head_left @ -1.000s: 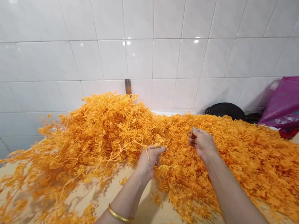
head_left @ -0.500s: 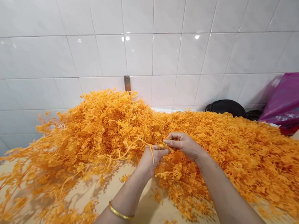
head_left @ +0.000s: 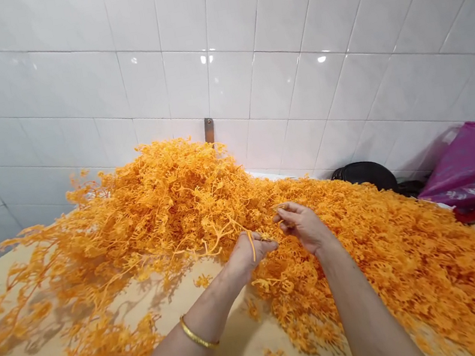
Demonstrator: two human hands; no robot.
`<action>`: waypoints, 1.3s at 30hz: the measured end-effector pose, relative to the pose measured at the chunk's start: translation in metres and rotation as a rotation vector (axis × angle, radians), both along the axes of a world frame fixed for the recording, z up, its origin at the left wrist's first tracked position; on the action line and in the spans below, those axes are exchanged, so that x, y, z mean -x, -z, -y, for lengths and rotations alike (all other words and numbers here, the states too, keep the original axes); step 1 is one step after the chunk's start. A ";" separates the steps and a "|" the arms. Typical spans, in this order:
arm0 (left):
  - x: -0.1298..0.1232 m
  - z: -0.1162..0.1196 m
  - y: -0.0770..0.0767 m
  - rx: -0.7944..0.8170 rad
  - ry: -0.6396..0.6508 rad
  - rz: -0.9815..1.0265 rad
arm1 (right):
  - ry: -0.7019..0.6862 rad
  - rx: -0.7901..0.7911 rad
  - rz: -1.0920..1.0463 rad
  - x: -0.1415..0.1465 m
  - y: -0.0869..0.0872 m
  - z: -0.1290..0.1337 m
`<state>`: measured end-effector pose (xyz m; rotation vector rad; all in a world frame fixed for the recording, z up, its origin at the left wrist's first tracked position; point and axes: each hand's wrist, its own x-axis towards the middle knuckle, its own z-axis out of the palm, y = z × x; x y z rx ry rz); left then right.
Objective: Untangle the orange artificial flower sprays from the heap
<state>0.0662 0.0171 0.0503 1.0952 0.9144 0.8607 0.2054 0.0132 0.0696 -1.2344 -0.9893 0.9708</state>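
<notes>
Sprigs (head_left: 176, 194) are crowding the far edge of the surface (head_left: 241, 350); the left hand (head_left: 242, 259) is pinching an orange stem (head_left: 252, 248), the right hand (head_left: 307, 230) is hovering beside it, grip unclear.

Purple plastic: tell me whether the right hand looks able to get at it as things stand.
Probably not directly: the orange pile spreads between the right hand and the purple plastic, so it would likely have to reach over.

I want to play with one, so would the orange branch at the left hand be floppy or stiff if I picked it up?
The orange branch at the left hand may be bendy but springy: it curves without hanging limp. It's probably light, being so slender. It might snag, since it lies against the tangled orange pile.
</notes>
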 end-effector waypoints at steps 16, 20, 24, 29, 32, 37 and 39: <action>0.005 -0.003 0.000 -0.138 0.171 -0.064 | -0.067 -0.190 0.635 0.017 0.008 -0.004; 0.007 -0.007 0.003 -0.163 0.227 -0.085 | 0.381 -0.125 0.814 0.000 0.011 -0.009; 0.005 -0.011 0.008 -0.122 0.164 -0.036 | 0.458 -0.005 0.870 -0.015 0.011 -0.005; 0.007 -0.017 0.004 -0.093 0.011 0.116 | 0.504 0.087 1.115 -0.013 0.000 0.004; 0.011 -0.020 -0.001 -0.073 -0.040 0.242 | 0.328 0.037 1.047 -0.005 -0.012 0.010; 0.016 -0.024 -0.010 0.096 -0.043 0.514 | -0.294 -0.085 0.670 0.011 -0.027 0.024; 0.018 -0.026 -0.014 0.158 -0.064 0.583 | -0.495 -0.060 0.636 0.016 -0.027 0.028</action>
